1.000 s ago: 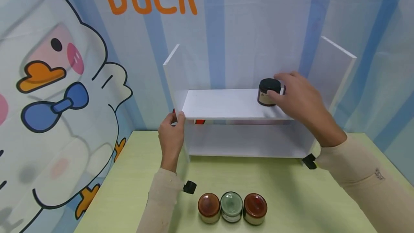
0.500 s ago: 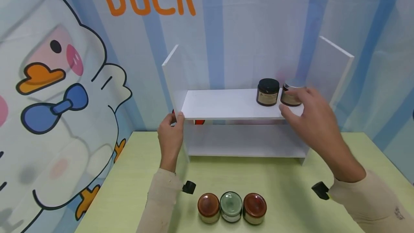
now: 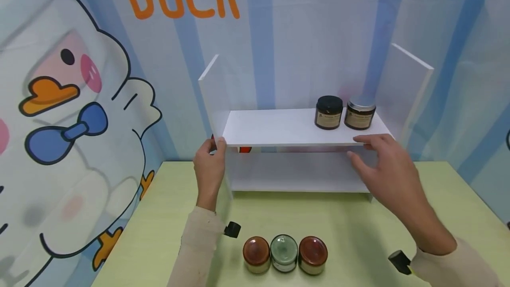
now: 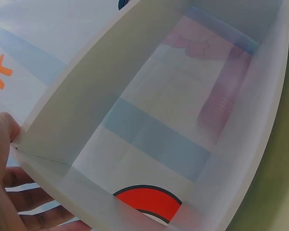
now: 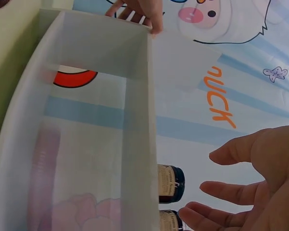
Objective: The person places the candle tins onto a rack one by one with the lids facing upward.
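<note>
A white two-tier shelf [image 3: 267, 129] stands on the table. My left hand [image 3: 209, 167] grips its left side panel, thumb in front and fingers around the outside, as the left wrist view [image 4: 5, 178] shows. On the right of the upper board stand two jars side by side: a black-lidded jar [image 3: 328, 113] and a silver-lidded jar [image 3: 360, 114], both with beige labels. My right hand [image 3: 388, 172] hovers before the shelf's front right, fingers spread and holding nothing. In the right wrist view both jars show beyond the board's edge, near my fingertips.
In a row on the pale green table [image 3: 167, 216] sit three jars: a left brown-topped jar [image 3: 256, 255], a green-topped jar [image 3: 284, 253] and a right brown-topped jar [image 3: 313, 255]. A cartoon duck backdrop [image 3: 318, 25] hangs behind the shelf.
My right hand has left the jars on the upper board and drawn down and back toward me. The silver-lidded jar, hidden before, now shows fully. My left hand stays on the panel.
</note>
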{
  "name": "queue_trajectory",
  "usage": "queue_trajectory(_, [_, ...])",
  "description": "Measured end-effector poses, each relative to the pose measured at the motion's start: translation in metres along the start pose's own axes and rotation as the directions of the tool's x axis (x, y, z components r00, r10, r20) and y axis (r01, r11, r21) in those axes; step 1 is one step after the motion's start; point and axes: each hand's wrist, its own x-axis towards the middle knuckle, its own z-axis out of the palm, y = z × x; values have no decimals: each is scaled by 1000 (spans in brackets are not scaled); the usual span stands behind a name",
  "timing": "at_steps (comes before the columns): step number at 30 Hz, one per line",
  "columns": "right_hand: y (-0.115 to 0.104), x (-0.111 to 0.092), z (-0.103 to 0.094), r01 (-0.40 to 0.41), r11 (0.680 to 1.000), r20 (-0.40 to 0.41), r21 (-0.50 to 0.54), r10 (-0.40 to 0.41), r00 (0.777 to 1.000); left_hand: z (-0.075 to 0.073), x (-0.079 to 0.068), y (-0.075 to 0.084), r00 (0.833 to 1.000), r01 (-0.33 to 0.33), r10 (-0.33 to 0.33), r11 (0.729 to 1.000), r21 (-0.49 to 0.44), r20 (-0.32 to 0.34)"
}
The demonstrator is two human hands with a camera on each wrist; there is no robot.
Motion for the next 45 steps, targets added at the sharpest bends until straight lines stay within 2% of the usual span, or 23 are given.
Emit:
queue_trajectory(11, [10,-27,21,-9,1000,99,17,8,995,3,1,2,1000,11,-11,1000,1,9])
queue_trajectory(18, [13,-33,27,-21,1000,122,10,19,992,2,1,2,1000,18,-17,999,-49,23])
queue_trajectory(23, [14,-36,29,-40,999,128,0,40,991,2,-1,2,999,-5,7,998,-70,35])
queue_trajectory(33, [14,-39,33,-83,997,168,-1,82,982,2,-2,-1,999,-7,10,997,-70,36])
queue_trajectory(45, [18,-47,39,-67,998,172,11,64,983,3,-3,0,999,-31,31,997,-73,10])
